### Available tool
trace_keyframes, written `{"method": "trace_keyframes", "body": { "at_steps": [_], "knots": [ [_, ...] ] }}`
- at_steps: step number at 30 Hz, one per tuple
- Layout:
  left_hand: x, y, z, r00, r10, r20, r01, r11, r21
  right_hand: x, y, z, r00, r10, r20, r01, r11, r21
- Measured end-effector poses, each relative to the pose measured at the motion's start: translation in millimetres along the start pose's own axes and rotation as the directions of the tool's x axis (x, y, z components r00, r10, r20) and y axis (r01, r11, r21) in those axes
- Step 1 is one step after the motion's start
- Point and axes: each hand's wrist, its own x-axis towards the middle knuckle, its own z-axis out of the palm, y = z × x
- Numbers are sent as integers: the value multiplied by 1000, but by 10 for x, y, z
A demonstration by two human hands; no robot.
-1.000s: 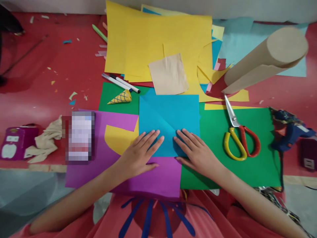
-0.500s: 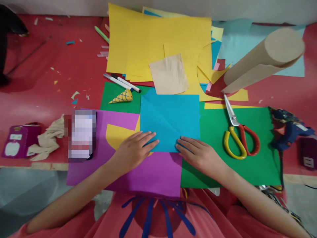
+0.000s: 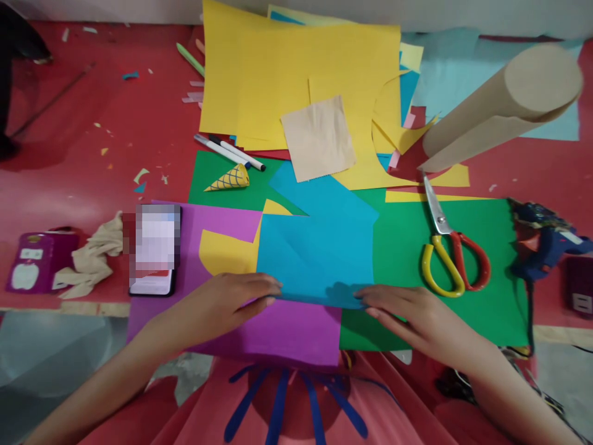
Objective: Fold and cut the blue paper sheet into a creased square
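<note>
**Blue sheet lifted at its near edge on a crowded craft table**

While both hands work at the near edge of a creased square sheet of blue paper (image 3: pixel 319 259), the sheet rises off the papers beneath it, its far corner tipped up over the green paper behind. The left hand (image 3: pixel 227 303) lies palm down with fingers nearly straight and close together, their tips pinching the blue sheet's near left corner against the large purple paper sheet (image 3: pixel 287 330). The right hand (image 3: pixel 417 318) mirrors it, fingers long and barely curled, tips gripping the near right corner just where the purple sheet meets the wide green paper sheet (image 3: pixel 463 309). How much of the edge the thumbs catch underneath cannot be told.

A curved yellow paper offcut (image 3: pixel 222 253) lies on the purple sheet, touching the blue sheet's left edge. Scissors with one yellow and one red handle (image 3: pixel 447 247) rest on the green sheet, well right of the blue paper with open green between. A blue glue gun (image 3: pixel 542 238) sits at the green sheet's right edge. Beyond, a pile of big yellow paper sheets (image 3: pixel 278 80) carries a tan paper square (image 3: pixel 319 139); a tall roll of brown paper (image 3: pixel 500 111) stands to the right. Two white marker pens (image 3: pixel 231 151) and a small yellow paper cone (image 3: pixel 229 179) lie near the pile's left corner. A phone (image 3: pixel 155 250) lies just beside the purple sheet's left edge, on the red tabletop (image 3: pixel 92 154), which is mostly open on that side.
</note>
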Motion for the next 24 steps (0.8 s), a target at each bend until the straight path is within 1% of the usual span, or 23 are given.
{"method": "trace_keyframes", "body": {
  "at_steps": [2, 4, 5, 7, 8, 9, 11, 12, 14, 18, 21, 24],
  "knots": [
    [61, -24, -18, 995, -100, -14, 99, 995, -16, 28, 60, 15, 998, 61, -26, -61, 998, 3],
    [150, -37, -30, 977, -204, -66, 208, 976, 65, 75, 124, 59, 989, 91, -118, -100, 992, -81],
    [199, -35, -35, 964, -244, -103, 256, 958, 128, 102, 147, 90, 980, 75, -183, -104, 983, -149],
    [294, -15, -43, 939, -300, -168, 333, 913, 235, 154, 157, 168, 958, -6, -288, -85, 949, -303],
    [336, -3, -46, 929, -321, -186, 362, 892, 271, 179, 143, 213, 951, -57, -303, -64, 925, -373],
    [374, 8, -48, 921, -337, -197, 383, 876, 294, 203, 119, 261, 952, -98, -291, -37, 903, -427],
    [434, 9, -41, 911, -351, -215, 406, 857, 318, 249, 63, 361, 968, -130, -214, 11, 876, -483],
    [458, -3, -33, 907, -347, -237, 411, 853, 323, 273, 41, 409, 977, -120, -174, 20, 872, -489],
    [503, -55, -5, 899, -309, -309, 405, 855, 323, 321, 27, 493, 989, -71, -130, -1, 876, -483],
    [580, -191, 53, 875, -152, -459, 311, 904, 294, 403, 113, 580, 994, 23, -103, -69, 883, -465],
    [575, -213, 77, 840, -101, -534, 258, 939, 228, 450, 192, 584, 996, 49, -81, -80, 892, -444],
    [458, -165, 146, 790, -60, -610, 198, 967, 162, 483, 242, 573, 996, 51, -67, -75, 895, -439]
  ]
}}
